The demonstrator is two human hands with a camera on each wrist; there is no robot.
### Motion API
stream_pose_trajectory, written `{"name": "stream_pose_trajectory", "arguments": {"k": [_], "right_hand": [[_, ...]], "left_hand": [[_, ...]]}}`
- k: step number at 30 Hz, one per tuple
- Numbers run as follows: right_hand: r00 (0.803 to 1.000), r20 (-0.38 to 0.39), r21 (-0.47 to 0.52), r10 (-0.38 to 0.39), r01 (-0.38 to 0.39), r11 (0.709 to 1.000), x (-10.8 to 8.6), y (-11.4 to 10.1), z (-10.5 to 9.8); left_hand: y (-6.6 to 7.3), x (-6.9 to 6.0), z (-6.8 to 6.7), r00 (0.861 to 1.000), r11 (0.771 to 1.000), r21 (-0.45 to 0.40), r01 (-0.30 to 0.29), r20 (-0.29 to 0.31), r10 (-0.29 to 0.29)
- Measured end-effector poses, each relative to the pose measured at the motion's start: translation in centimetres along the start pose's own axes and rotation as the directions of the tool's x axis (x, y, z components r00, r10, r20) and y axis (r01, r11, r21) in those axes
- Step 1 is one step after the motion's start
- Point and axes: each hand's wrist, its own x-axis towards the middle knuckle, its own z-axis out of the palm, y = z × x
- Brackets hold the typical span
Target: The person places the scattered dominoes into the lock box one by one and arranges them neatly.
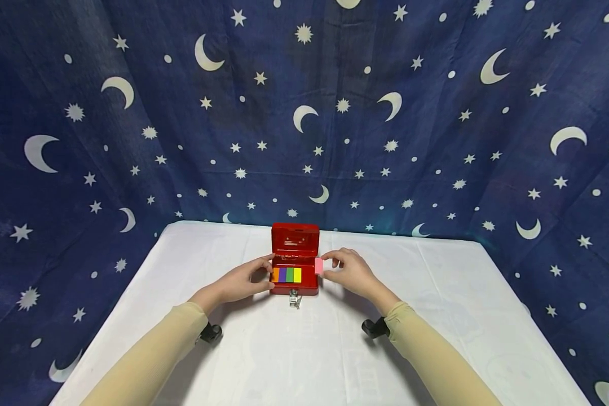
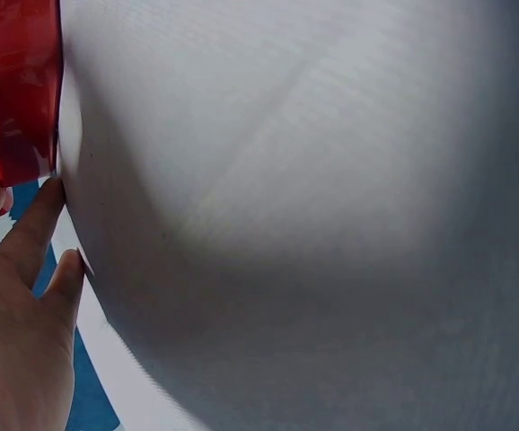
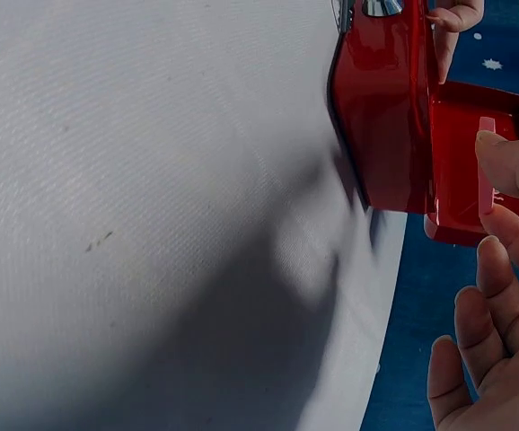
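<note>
A red metal cash box [image 1: 309, 282] stands on the table with its lid [image 1: 295, 239] raised. Orange, purple, green and yellow blocks [image 1: 290, 275] lie side by side in its left part. My left hand [image 1: 238, 280] holds the box's left side, thumb near the front corner and fingers toward the back; in the left wrist view, the left hand [image 2: 26, 314] has its fingers at the red box [image 2: 21, 90]. My right hand [image 1: 352, 272] pinches a pink block [image 1: 318, 266] at the box's right rim. Edge-on, the pink block [image 3: 486, 166] shows between thumb and forefinger.
Silver metal hardware [image 1: 294, 299], seemingly a lock with keys, hangs at the box's front. A white cloth [image 1: 304, 349] covers the table. Behind it hangs a dark blue curtain [image 1: 264, 113] with moons and stars.
</note>
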Motion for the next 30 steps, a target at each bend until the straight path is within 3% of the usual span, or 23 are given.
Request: {"name": "stream_pose_trajectory", "arguments": {"k": [30], "right_hand": [[1.0,0.026,-0.012,-0.013,0.013,1.0,0.7,-1.5,1.3]], "left_hand": [[0.0,0.0,0.1,1.0,1.0,0.015,0.017,0.002,-0.017]]}}
